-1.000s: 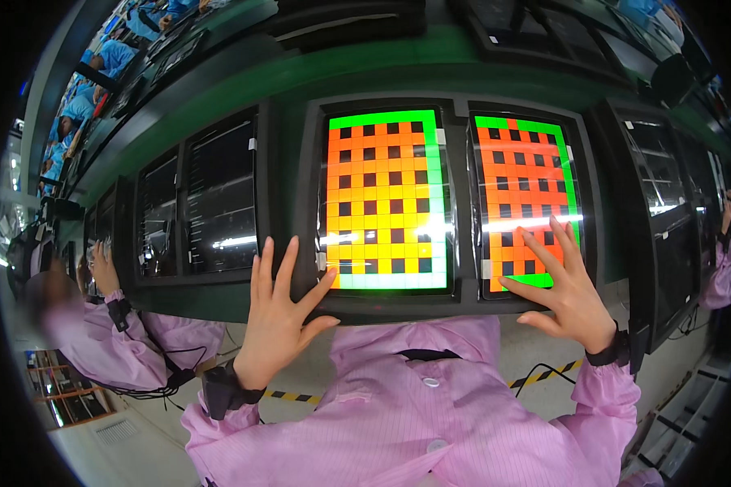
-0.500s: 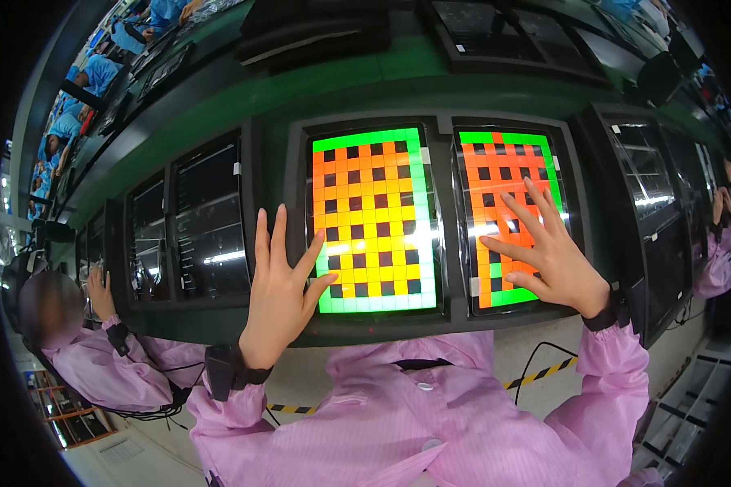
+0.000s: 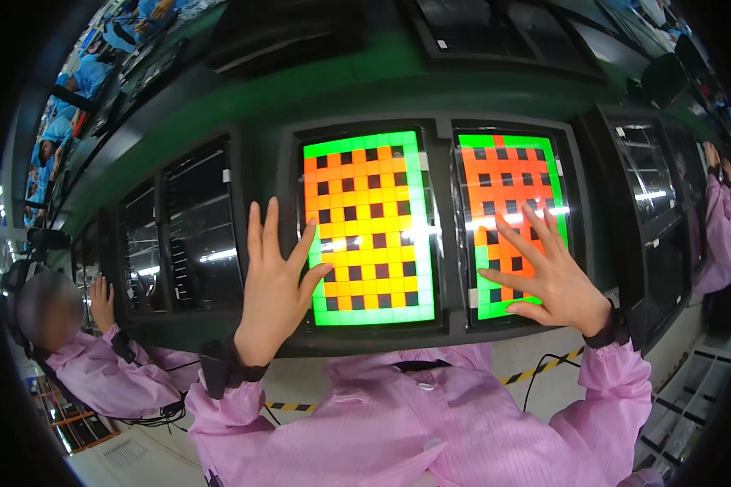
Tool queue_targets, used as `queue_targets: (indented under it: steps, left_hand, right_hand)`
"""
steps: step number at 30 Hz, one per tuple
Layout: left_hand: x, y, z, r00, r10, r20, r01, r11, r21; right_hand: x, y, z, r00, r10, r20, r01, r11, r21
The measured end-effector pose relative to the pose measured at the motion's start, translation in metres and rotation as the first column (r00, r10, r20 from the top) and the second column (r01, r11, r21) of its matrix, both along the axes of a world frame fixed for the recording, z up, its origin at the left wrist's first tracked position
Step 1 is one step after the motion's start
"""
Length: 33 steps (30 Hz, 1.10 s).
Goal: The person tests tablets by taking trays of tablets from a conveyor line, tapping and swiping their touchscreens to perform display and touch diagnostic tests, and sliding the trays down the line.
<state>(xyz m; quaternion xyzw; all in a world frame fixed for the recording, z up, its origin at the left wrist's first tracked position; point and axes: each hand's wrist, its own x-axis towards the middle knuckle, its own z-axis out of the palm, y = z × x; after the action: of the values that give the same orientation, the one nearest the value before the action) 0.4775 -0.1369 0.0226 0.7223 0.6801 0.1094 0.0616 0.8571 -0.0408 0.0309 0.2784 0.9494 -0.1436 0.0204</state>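
Observation:
Two lit touch screens in a dark frame lie before me, each showing a chequered grid of coloured and black squares. On the left screen (image 3: 365, 191), yellow and orange squares have a green border along the top, right, bottom and lower left. My left hand (image 3: 272, 288) is spread at its left edge, with thumb and index fingertip over the lower-left border. The right screen (image 3: 503, 162) is mostly orange-red, with green along parts of its edges. Over its lower half my right hand (image 3: 556, 280) spreads its fingers, hiding part of the grid. Neither hand holds anything.
Dark screens in frames stand to the left (image 3: 203, 219) and right (image 3: 646, 170). Another dark panel (image 3: 471, 32) lies across the green surface. A person in pink (image 3: 97, 373) sits at left with a hand raised to a screen. Black cables (image 3: 536, 377) hang below the frame's edge.
On the right screen, green now runs along the lower-left edge and bottom, and the inner green squares there show orange. My right fingers have shifted slightly; the whole view has moved a little.

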Motion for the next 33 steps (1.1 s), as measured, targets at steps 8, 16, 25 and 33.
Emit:
queue_targets:
  steps: [8, 16, 25, 33]
  left_hand:
    - [-0.009, 0.046, -0.012, 0.999, 0.027, -0.036, -0.023, 0.992, 0.124]
    - [-0.014, 0.086, -0.018, 0.991, 0.132, 0.006, -0.132, 0.985, 0.108]
    - [-0.001, 0.052, -0.016, 0.997, 0.038, -0.071, -0.031, 0.994, 0.109]
    - [0.056, 0.085, -0.019, 0.978, -0.204, -0.048, 0.208, 0.972, 0.106]
  right_hand:
    - [-0.038, 0.061, -0.013, 0.992, -0.090, -0.088, 0.109, 0.965, 0.237]
    - [-0.054, 0.099, -0.030, 0.960, -0.220, -0.171, 0.265, 0.912, 0.314]
    - [-0.032, 0.065, -0.024, 0.958, -0.250, -0.143, 0.281, 0.920, 0.274]
    - [0.005, 0.053, -0.024, 0.790, -0.599, -0.135, 0.603, 0.715, 0.354]
